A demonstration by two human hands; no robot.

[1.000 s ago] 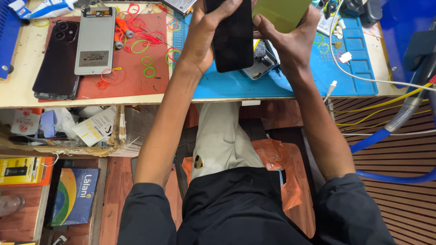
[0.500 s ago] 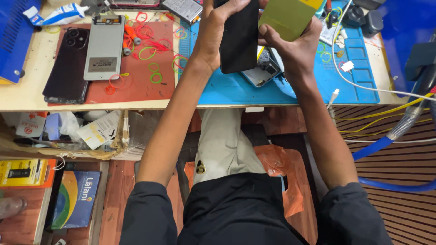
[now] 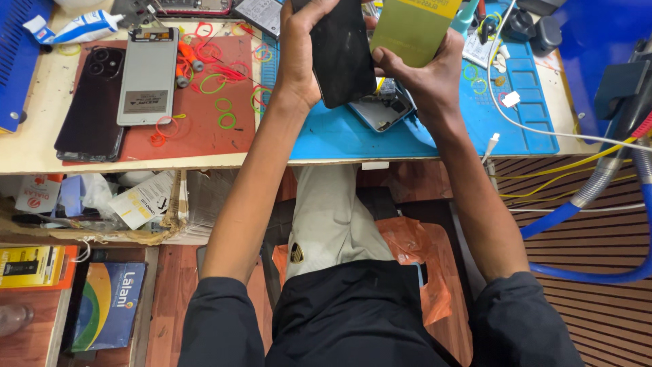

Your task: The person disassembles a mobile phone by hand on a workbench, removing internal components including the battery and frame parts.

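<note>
Under both hands lies the blue mat [image 3: 353,136]. Above it, the left hand [image 3: 302,51] grips a black phone panel [image 3: 345,51], fingers wrapped round its edge. Just right of that, the right hand [image 3: 424,71] pinches a yellow-green card [image 3: 411,27]. Below the wrists sits an opened phone [image 3: 384,109].

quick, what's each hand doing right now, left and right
Left hand: closed around a black phone panel, held above the blue mat.
Right hand: gripping a yellow-green card by its lower edge.
</note>
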